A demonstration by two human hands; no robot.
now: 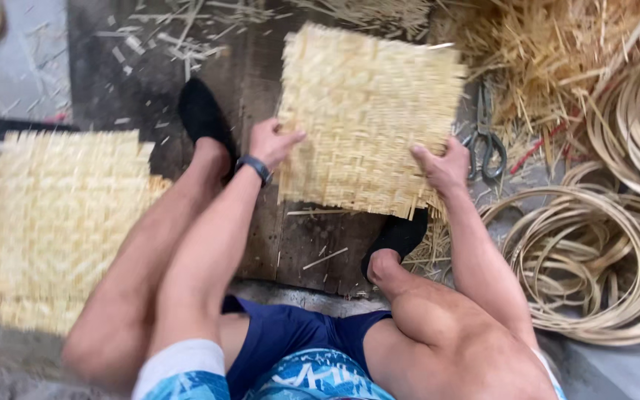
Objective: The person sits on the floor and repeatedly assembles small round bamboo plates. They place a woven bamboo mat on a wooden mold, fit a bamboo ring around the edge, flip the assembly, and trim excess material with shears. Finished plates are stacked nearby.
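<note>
surroundings: stack of woven mats (61,222) on floor at the person's left, well apart from hands; scissors (487,144) on floor just right of the held mat; coiled bamboo hoops (587,259) at right; loose straw pile (557,59) top right; split strips and scraps scattered on dark wooden board (290,244)
obstructions: held mat covers part of board and part of the right shoe (401,233); left forearm crosses over left shin; scissors partly hidden behind mat edge and right hand
mat: 1 square woven mat (368,118), pale yellow, frayed edges, held tilted above the board between the 2 feet, motion-blurred
left hand: left hand (272,142) clamped on mat's left edge, thumb on top, fingers under and hidden; wristband (255,167) on wrist; arm reaches forward over left leg
right hand: right hand (442,167) gripping mat's lower right corner, thumb on top face, fingers curled behind edge; forearm runs down right side beside right knee
feet: left shoe (203,115) black, on board left of mat
posture: seated, knees bent, blue shorts (298,348) at bottom
</note>
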